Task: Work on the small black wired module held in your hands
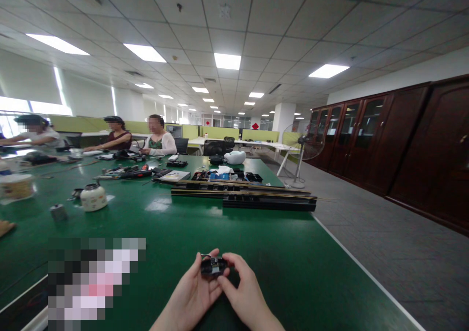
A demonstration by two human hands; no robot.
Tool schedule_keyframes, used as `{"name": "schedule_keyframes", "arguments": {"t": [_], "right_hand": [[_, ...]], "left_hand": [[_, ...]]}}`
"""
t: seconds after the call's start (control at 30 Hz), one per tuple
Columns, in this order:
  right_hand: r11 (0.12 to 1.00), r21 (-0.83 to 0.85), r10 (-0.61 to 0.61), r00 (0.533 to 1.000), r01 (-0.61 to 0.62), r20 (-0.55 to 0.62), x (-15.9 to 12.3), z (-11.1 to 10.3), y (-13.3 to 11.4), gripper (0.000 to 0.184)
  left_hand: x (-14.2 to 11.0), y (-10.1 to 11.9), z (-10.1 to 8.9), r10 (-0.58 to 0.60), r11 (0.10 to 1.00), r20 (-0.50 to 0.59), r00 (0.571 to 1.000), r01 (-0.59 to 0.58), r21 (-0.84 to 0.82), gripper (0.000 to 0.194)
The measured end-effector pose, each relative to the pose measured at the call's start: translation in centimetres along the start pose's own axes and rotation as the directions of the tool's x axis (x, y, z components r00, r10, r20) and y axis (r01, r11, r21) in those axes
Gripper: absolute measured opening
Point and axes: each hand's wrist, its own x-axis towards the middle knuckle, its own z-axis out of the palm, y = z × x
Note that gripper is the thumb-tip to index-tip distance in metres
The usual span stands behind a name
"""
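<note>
Left hand (191, 292) cradles and right hand (247, 289) pinches a small black device (213, 268), seemingly open-cased, over the green counter (300, 267), lower centre.

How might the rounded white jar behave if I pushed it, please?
The jar would probably slide rather than tip, since it looks squat and stands upright. Its rounded, smooth-looking sides might feel slippery, and could let it roll if knocked over.

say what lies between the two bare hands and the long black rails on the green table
From the left hand and right hand up to the long black rails, the head view shows only bare green tabletop.
</note>
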Motion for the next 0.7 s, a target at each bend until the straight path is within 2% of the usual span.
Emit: {"name": "schedule_keyframes", "arguments": {"t": [0.37,0.7], "right_hand": [[1.000,-0.020,0.017,1.000,-0.018,-0.018,0.04,0.11,-0.27,0.034],[1.000,-0.016,0.024,1.000,-0.024,0.012,0.05,0.20,0.19,0.029]], "left_hand": [[-0.02,-0.13,0.24,0.019,1.000,-0.012,1.000,-0.019,0.003,0.027],[-0.11,-0.06,0.13,-0.029,0.999,0.032,0.999,0.029,0.015,0.024]]}}
